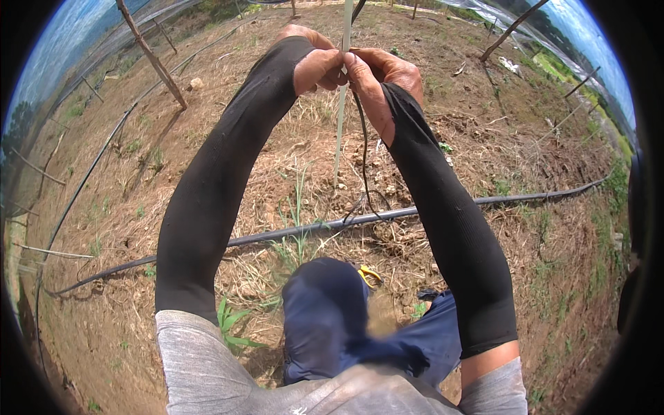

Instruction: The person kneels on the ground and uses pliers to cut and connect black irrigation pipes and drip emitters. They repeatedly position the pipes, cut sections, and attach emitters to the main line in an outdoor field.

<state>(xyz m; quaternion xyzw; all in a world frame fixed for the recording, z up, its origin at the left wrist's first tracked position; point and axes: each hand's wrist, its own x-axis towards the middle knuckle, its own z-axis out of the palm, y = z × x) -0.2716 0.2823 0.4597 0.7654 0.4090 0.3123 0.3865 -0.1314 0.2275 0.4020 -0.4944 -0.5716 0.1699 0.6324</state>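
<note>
Both of my hands are raised together at the top middle of the head view. They meet at a thin pale upright rod (pixel 339 138). My left hand (pixel 317 66) has its fingers curled and closed at the rod's left side. My right hand (pixel 384 75) pinches with thumb and fingers at the same spot, from the right. A thin black tube (pixel 364 138) shows above the hands and hangs down just right of the rod. Whether the fingers also grip this tube is hidden. Below, the tube reaches a thicker black hose (pixel 498 199) lying across the ground.
Dry grass and bare soil cover the slope. Near my bent knee (pixel 324 297) lies a yellow curved object (pixel 370 277), partly hidden. Wooden posts stand at the far left (pixel 152 61) and far right (pixel 512 32). Another dark hose (pixel 90 176) runs along the left.
</note>
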